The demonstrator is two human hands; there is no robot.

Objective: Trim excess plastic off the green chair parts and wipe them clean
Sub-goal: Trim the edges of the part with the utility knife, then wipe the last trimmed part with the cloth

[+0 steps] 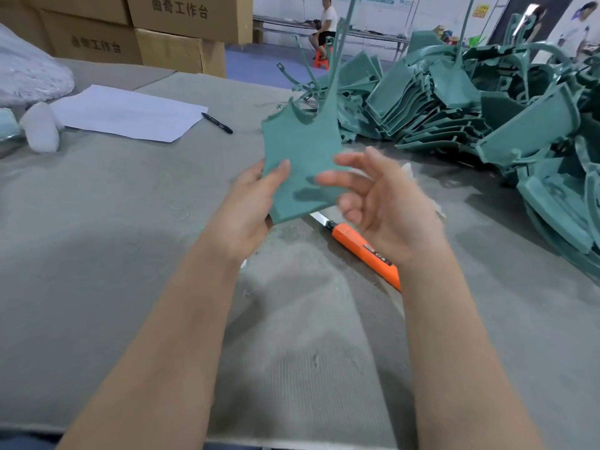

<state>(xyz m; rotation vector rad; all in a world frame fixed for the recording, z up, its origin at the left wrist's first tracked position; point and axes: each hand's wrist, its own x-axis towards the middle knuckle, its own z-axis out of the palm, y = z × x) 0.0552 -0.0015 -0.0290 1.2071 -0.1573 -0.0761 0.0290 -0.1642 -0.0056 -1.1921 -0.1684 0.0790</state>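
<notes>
My left hand grips a flat green chair part by its lower left edge, thumb on the front face. The part is held upright above the table, and a thin green sprue rises from its top. My right hand hovers at the part's right edge with loosely spread fingers, blurred, holding nothing. An orange utility knife with its blade out lies on the table under my hands. A big pile of green chair parts fills the right side.
The grey felt table holds a white paper sheet, a black pen and white cloth bundles at the left. Cardboard boxes are stacked behind. People sit and stand far back.
</notes>
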